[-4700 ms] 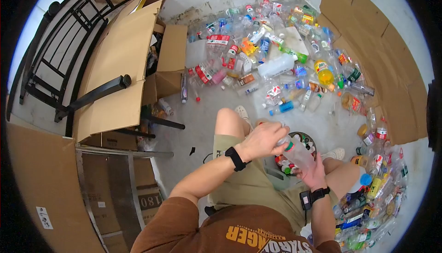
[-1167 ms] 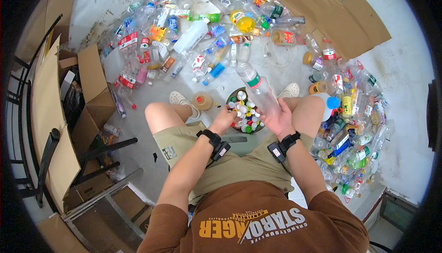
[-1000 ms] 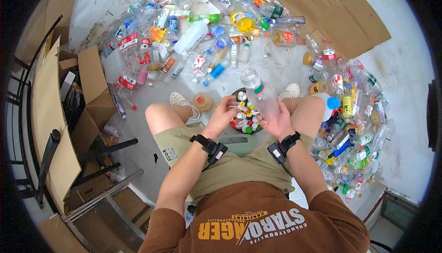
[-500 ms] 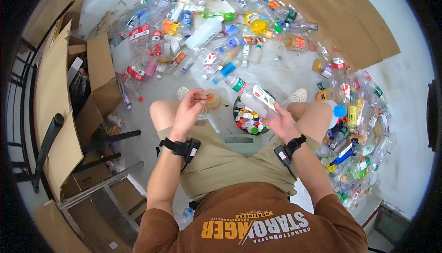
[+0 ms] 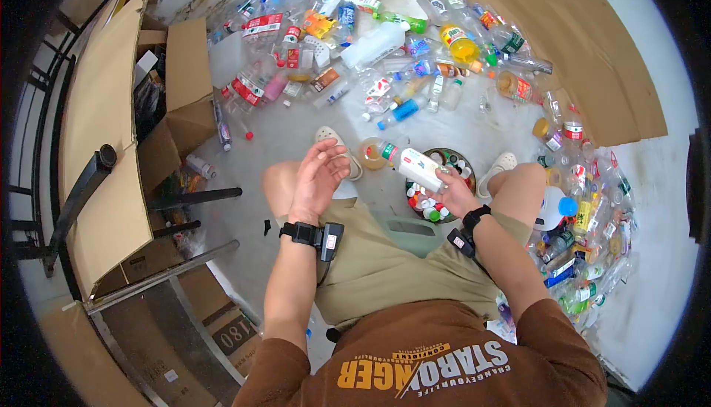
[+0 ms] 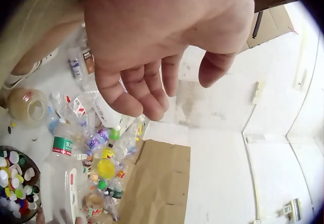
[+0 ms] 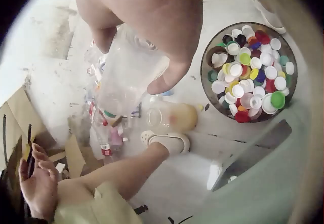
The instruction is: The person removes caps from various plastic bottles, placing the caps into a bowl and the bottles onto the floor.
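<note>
I sit on the floor with my knees apart. My right hand [image 5: 446, 187] grips a clear plastic bottle [image 5: 415, 167] with a green band near its neck, lying almost level, neck pointing left. In the right wrist view my right hand [image 7: 152, 57] wraps the clear bottle [image 7: 126, 79] from above. Below it stands a round bowl [image 5: 453, 155] full of coloured caps [image 7: 248, 72]. My left hand [image 5: 324, 171] is raised over my left knee, fingers relaxed, holding nothing. Its empty palm [image 6: 152, 77] fills the left wrist view.
A yellowish jar [image 5: 370, 153] stands on the floor by my shoe [image 5: 335, 142]. Heaps of plastic bottles [image 5: 370, 44] cover the far floor and the right side [image 5: 585, 214]. Cardboard boxes [image 5: 185, 88] and black metal frames [image 5: 89, 185] stand to the left.
The bottle has dropped lower and tipped nearly level over the bowl. My left hand has left the bowl, swung left and opened. The head view has shifted.
</note>
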Demonstrator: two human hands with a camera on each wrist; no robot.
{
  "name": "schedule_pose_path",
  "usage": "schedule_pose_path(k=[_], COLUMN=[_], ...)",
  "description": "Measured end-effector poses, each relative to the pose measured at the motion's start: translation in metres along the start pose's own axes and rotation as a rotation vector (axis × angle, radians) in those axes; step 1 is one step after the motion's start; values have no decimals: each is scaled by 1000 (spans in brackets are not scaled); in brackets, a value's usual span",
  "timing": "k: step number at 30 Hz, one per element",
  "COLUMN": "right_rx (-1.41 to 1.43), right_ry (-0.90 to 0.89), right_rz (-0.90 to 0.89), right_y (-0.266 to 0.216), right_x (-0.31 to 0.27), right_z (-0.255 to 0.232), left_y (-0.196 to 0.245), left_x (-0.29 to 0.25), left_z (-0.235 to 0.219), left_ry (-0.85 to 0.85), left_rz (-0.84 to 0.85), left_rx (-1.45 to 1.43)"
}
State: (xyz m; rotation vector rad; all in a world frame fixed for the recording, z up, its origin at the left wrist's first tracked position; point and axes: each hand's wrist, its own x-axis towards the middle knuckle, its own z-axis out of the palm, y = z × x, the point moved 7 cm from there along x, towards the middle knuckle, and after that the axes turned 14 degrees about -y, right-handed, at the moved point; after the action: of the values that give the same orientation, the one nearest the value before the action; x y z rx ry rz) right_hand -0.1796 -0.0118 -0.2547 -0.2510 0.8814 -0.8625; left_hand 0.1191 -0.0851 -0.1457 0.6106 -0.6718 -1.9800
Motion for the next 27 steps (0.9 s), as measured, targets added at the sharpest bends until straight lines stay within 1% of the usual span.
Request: schedule_pose_path(k=[5, 8, 10, 11, 14, 17, 20, 23, 26, 27], right_rx=[-87, -143, -244, -294, -418, -628, -604, -799, -1234, -1277], right_ry=[111, 138, 181, 203, 217, 265, 265, 282, 285, 278], right_rz=[64, 78, 75, 72, -17, 19, -36, -146, -290, -296], right_y=[20, 19, 14, 11, 9, -3, 3, 5, -6, -9], right_x=[28, 33, 37, 38, 50, 47, 54, 65, 67, 66], right_z=[-16, -10, -6, -5, -7, 17, 9, -7, 5, 14], left_y=[4, 1, 0, 0, 1, -1, 1, 1, 2, 2], left_x=[2, 7, 11, 13, 16, 17, 16, 15, 14, 14], left_z=[1, 0, 3, 5, 7, 7, 6, 4, 5, 6], left_ry=[0, -8, -18, -24, -32, -37, -40, -32, -32, -32], left_rz=[45, 5, -2, -6, -9, -17, -1, 3, 10, 10], left_rx=[-43, -21, -27, -30, -27, -32, -41, -39, -34, -30])
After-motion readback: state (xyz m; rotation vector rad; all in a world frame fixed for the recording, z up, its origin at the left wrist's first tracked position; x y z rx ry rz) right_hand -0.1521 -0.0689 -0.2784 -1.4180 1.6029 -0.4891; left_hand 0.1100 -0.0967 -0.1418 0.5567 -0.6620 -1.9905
